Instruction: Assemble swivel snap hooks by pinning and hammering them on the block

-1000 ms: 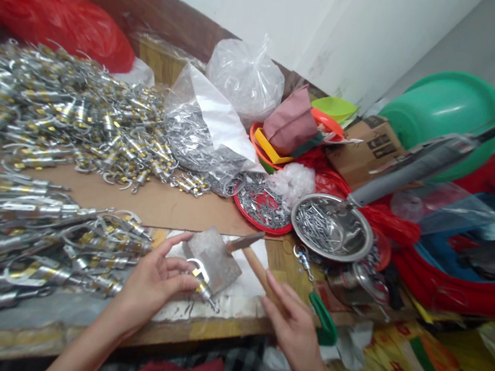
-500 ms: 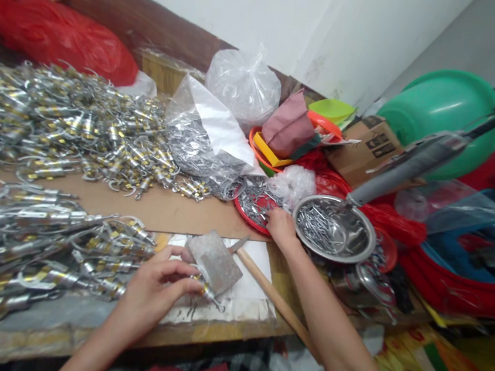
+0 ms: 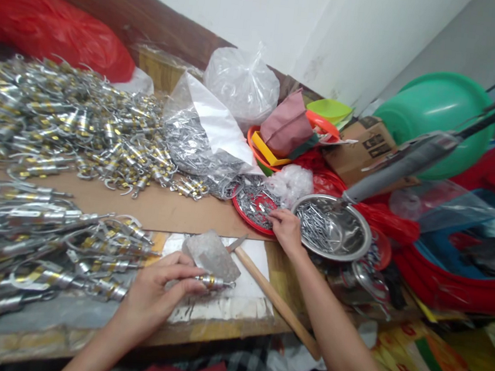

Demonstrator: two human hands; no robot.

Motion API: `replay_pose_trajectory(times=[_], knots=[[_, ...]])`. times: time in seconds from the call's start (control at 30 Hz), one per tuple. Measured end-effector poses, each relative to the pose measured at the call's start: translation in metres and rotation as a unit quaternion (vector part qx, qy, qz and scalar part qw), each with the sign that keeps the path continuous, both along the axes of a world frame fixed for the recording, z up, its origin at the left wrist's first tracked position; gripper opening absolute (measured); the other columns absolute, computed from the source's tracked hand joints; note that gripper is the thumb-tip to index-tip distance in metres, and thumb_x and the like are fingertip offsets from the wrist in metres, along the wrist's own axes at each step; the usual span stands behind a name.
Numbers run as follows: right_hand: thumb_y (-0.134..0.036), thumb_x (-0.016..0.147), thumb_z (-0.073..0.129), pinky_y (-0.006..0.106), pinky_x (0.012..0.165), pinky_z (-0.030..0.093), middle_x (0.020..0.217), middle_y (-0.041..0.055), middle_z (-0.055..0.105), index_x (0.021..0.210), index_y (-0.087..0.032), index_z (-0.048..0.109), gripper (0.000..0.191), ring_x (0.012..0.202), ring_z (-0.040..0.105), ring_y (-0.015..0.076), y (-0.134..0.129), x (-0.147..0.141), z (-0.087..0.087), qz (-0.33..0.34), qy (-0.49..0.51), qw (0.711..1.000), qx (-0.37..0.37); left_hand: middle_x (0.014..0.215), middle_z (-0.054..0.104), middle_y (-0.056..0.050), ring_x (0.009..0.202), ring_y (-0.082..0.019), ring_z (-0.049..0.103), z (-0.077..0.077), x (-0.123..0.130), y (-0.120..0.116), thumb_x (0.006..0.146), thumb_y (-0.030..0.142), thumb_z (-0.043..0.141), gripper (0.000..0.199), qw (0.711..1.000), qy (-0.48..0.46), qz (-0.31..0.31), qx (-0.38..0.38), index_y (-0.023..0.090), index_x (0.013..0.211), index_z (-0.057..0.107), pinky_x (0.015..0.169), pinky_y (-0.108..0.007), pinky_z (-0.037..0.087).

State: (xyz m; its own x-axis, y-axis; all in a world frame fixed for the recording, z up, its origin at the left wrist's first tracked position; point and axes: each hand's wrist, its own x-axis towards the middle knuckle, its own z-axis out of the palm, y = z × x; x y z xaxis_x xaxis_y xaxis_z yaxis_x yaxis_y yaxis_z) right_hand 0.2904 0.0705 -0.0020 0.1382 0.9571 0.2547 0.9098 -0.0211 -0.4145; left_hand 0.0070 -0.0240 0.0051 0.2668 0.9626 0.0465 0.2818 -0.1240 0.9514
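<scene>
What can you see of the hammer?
The hammer has a long, pale, wooden-looking handle and a narrow, dark, metal-looking head. It lies slantwise across the white sheet, head by the block, handle end past the bench's near edge. No hand grips it. The right forearm passes close to the handle; contact there is unclear, as is head against block.

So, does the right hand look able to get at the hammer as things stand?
Probably, yes: the hammer lies beside the forearm with nothing over its handle, though the right hand, at the red tray, would have to draw back.
</scene>
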Motion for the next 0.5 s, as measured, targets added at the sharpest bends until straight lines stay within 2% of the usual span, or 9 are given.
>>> replay_pose_trajectory(times=[0.1,0.17,0.23,0.33,0.4,0.5], knots=[[-0.022,0.079,0.049,0.031,0.078,0.044,0.09,0.0087,0.063,0.082,-0.014,0.066,0.019,0.085,0.058,0.0184,-0.02,-0.023,0.008,0.002,0.069,0.997,0.044,0.071,0.066,-0.002,0.07,-0.019,0.06,-0.002,0.001,-0.001,0.065,0.024,0.064,0.012,1.0,-0.004,0.009,0.0,0.025,0.073,0.073,0.066,-0.026,0.044],[-0.024,0.08,0.047,0.028,0.069,0.047,0.082,0.0069,0.065,0.084,-0.013,0.065,0.021,0.075,0.06,0.0158,-0.04,-0.051,0.014,0.024,0.119,0.992,0.046,0.069,0.066,-0.001,0.067,-0.018,0.059,-0.002,0.002,-0.002,0.063,0.024,0.066,0.017,1.0,-0.003,0.028,-0.008,0.023,0.079,0.072,0.064,-0.026,0.044],[-0.025,0.076,0.054,0.023,0.061,0.048,0.07,0.0026,0.066,0.077,-0.015,0.065,0.015,0.065,0.06,0.0132,-0.063,-0.082,0.019,0.07,0.164,0.984,0.026,0.065,0.064,0.001,0.061,-0.016,0.058,-0.002,0.002,-0.002,0.061,0.023,0.067,0.026,0.999,-0.003,0.049,-0.022,0.023,0.086,0.07,0.061,-0.026,0.045],[-0.021,0.071,0.061,0.023,0.06,0.047,0.066,0.001,0.065,0.068,-0.016,0.066,0.007,0.063,0.059,0.0128,-0.092,-0.118,0.026,0.153,0.294,0.944,0.002,0.063,0.063,0.002,0.059,-0.016,0.057,-0.002,0.002,-0.002,0.059,0.022,0.068,0.031,0.997,-0.014,0.063,-0.033,0.022,0.09,0.069,0.061,-0.026,0.045],[-0.02,0.069,0.062,0.025,0.064,0.046,0.066,0.0012,0.063,0.065,-0.017,0.066,0.006,0.065,0.058,0.0135,-0.101,-0.129,0.029,0.184,0.355,0.916,-0.001,0.066,0.065,0.001,0.064,-0.017,0.059,-0.002,0.002,-0.001,0.059,0.021,0.068,0.031,0.997,-0.015,0.069,-0.026,0.022,0.09,0.069,0.063,-0.026,0.046],[-0.02,0.067,0.064,0.026,0.067,0.046,0.067,0.001,0.062,0.063,-0.018,0.066,0.005,0.068,0.057,0.0138,-0.103,-0.132,0.028,0.197,0.384,0.902,0.001,0.072,0.068,-0.001,0.07,-0.019,0.06,-0.002,0.001,0.0,0.059,0.022,0.068,0.028,0.998,-0.012,0.065,-0.005,0.024,0.087,0.071,0.068,-0.028,0.046]])
